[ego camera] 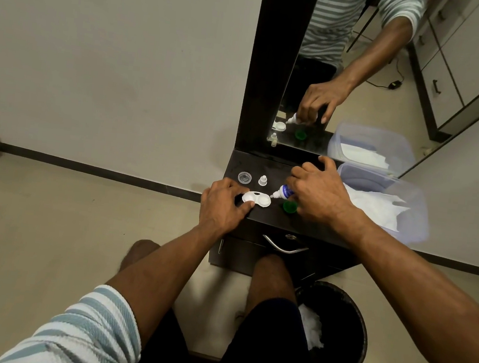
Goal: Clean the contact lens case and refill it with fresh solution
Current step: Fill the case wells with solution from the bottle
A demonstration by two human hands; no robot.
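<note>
White lens case (256, 198) sits near the front-left edge of the dark tabletop (311, 223), both wells uncapped. We see the left hand (223, 205) pinching its left end with thumb and fingers curled on it. The right hand (319, 195) is wrapped round the solution bottle (284, 191), tipped sideways, nozzle just beside the right well, maybe touching the rim (too small to tell).

Risks, as we judge them: the nozzle touching the case would contaminate the tip. Too hard a squeeze overflows the shallow well onto the tabletop. The case is close to the edge, so a slip of the left grip could knock it to the floor. The right wrist hangs over the green cap (290, 207) and could sweep it off.

Counts: one lens case, two wells; one bottle; one green cap; one clear cap (245, 177); one small white bottle cap (262, 180); one plastic tub (414, 207) with tissues; one black bin (347, 328) on the floor; two hands.
</note>
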